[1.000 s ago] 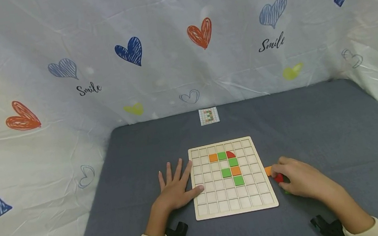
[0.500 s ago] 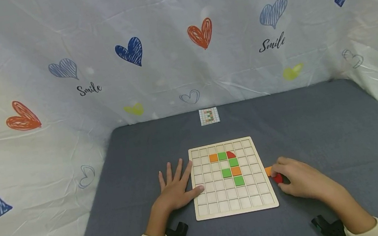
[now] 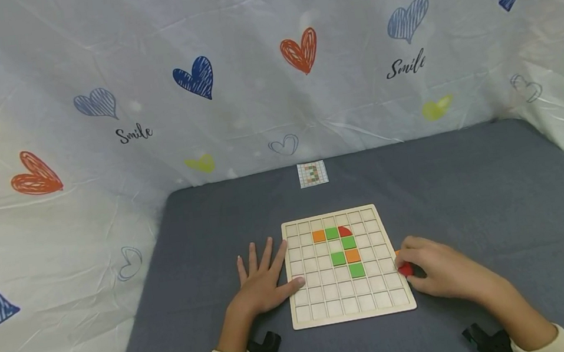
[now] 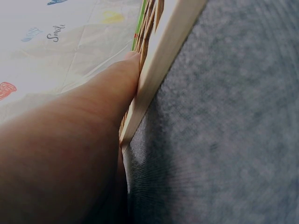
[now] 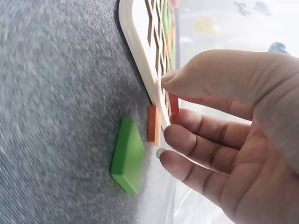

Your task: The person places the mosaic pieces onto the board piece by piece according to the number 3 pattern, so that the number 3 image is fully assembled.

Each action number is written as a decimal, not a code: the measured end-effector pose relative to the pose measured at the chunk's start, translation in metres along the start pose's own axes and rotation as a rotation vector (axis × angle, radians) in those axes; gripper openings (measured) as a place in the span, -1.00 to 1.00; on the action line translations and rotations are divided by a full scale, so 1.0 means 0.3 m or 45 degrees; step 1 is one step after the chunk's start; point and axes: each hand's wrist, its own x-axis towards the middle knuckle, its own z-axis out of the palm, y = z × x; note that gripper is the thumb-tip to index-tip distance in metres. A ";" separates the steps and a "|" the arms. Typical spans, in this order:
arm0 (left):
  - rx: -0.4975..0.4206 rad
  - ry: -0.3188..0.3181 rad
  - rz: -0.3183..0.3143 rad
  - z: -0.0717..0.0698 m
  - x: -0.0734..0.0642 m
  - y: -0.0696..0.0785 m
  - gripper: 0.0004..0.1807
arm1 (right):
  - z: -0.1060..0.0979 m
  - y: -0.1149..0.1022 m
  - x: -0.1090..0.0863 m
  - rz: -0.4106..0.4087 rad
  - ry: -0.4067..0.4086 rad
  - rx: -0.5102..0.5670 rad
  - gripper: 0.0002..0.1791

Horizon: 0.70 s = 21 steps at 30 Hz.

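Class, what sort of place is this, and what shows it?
Probably a screened-off tabletop puzzle spot: a heart-printed white sheet hangs behind a grey table bearing a gridded board with coloured tiles.

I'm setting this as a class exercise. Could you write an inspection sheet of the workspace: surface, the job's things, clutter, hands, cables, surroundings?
Surface: grey cloth, with slight creases.
Job's things: gridded board holding four green tiles, two orange tiles and one red tile; loose orange piece and loose green piece beside it; small pattern card beyond it.
Clutter: nothing seen.
Left hand: fingers spread, thumb on the board's left border.
Right hand: pinches a red piece at the board's right edge.
Cables: nothing seen.
Surroundings: pale curtain printed with hearts and "Smile"; black devices on both wrists.
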 end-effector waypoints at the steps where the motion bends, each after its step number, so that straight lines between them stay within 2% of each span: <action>1: 0.001 -0.001 0.000 0.002 0.000 -0.002 0.02 | 0.003 -0.001 0.002 -0.016 0.005 -0.001 -0.74; 12: -0.011 0.008 0.015 0.011 0.001 -0.012 0.02 | 0.026 -0.024 0.028 -0.129 0.022 -0.023 -0.71; 21: -0.026 0.019 0.023 0.004 -0.005 0.000 0.02 | 0.063 -0.047 0.061 -0.285 0.113 -0.018 -0.72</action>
